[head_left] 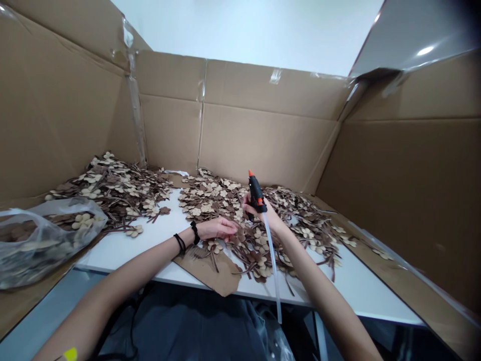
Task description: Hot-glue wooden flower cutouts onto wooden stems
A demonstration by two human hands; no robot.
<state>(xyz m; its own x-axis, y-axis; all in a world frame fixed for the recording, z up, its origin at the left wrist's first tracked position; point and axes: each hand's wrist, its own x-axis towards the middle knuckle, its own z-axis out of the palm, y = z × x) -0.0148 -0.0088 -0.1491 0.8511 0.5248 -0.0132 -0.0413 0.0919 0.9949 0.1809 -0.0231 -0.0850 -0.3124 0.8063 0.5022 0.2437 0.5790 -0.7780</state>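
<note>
My right hand [263,214] grips a black glue gun [256,194] with an orange tip pointing up, a long clear glue stick [272,260] trailing from its back toward me. My left hand [218,228] rests palm down, fingers together, on a heap of small brown and tan flower-shaped cutouts [240,220] on the white table [150,245]. Whether it pinches a piece is hidden. Black bands circle the left wrist.
A second heap of cutouts [112,188] lies at the left. A clear plastic bag [41,240] holding more pieces sits at the near left edge. A brown paper scrap [214,273] lies under my left forearm. Tall cardboard walls [263,135] surround the table.
</note>
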